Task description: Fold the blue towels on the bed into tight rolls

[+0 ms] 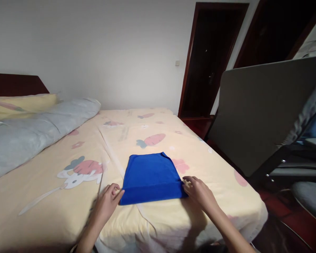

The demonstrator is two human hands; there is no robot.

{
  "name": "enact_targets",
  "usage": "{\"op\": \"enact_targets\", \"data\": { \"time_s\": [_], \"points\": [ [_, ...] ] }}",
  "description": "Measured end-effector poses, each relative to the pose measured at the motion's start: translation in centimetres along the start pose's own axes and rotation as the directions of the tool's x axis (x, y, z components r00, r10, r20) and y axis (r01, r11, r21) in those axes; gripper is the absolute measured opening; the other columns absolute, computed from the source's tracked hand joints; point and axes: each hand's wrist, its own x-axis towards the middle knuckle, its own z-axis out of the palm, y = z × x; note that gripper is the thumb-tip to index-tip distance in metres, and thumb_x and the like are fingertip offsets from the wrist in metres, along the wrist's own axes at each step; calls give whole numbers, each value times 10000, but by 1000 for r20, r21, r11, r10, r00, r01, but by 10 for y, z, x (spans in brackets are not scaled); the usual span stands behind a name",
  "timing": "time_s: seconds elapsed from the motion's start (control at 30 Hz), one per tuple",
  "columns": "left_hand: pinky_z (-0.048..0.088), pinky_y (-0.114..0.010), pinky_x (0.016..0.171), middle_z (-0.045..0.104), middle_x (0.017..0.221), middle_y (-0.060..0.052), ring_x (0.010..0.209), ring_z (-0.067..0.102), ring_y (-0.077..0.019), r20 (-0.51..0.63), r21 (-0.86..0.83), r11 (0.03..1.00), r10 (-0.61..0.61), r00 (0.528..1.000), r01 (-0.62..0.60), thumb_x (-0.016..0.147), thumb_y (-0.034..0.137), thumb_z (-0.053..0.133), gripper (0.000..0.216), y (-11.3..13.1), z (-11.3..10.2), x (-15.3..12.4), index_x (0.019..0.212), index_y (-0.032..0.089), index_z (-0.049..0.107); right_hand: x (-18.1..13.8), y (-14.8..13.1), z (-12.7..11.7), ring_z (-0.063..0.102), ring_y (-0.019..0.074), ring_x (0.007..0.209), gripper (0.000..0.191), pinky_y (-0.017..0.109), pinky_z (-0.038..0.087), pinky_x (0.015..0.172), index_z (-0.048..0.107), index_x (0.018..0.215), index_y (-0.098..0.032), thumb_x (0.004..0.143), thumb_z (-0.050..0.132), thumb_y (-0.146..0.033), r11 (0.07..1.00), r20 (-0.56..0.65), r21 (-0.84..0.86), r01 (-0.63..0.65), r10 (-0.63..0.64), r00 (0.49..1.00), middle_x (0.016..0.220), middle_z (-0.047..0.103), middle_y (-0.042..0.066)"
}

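Observation:
A blue cloth (pixel 150 172) lies flat on the bed, with its near edge folded over into a band across the front. At the left end of that band, my left hand (pixel 109 200) has its thumb and bent fingers closed on the cloth's edge. My right hand (pixel 197 191) grips the opposite end of the band between thumb and fingers, partly hiding that corner. The far right corner of the cloth curls up slightly.
Under the cloth spreads a yellow bed sheet (pixel 131 130) printed with carrots and rabbits, creased near the middle. A grey rolled quilt (pixel 44 121) and a yellow pillow (pixel 26 105) lie at left. A large grey panel (pixel 263 112) stands beyond the bed's right edge, near a dark door (pixel 210 59).

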Motion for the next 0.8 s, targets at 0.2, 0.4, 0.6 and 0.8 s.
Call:
{"op": "enact_targets", "data": {
  "time_s": [0.2,0.4,0.6,0.8],
  "points": [
    [494,-421,1085,683,1323,-81,1261,615,-260,119,268,738,613,781,-620,1015,398,503,360,34,18,-3,1314,256,642,-7,-46,33,534,308,1344,477,478,466,1130,533,1457,-168,1002,528,-310,823,91,-23,568,-564,821,1473,544,145],
    [453,-437,1167,506,1543,-69,1411,493,-238,334,293,547,710,620,-784,1033,324,505,552,40,49,-1,1561,255,357,-9,-53,65,457,282,1409,537,487,435,1157,413,1533,-146,1019,532,-243,658,209,-74,749,-724,657,1522,457,151],
    [465,-431,1163,490,1550,-48,1400,503,-216,352,251,604,671,653,-756,1032,294,506,597,10,39,0,1585,299,279,-8,-11,44,498,272,1375,586,468,453,1149,402,1544,-216,985,569,-168,686,155,-91,722,-707,691,1510,483,116],
    [504,-408,1125,568,1484,-21,1338,571,-206,290,180,699,635,716,-692,1016,309,542,545,-9,29,-2,1537,347,384,-13,26,19,521,277,1356,572,451,467,1139,415,1540,-243,991,564,-186,763,138,-94,639,-626,768,1503,505,101]
  ]
}}
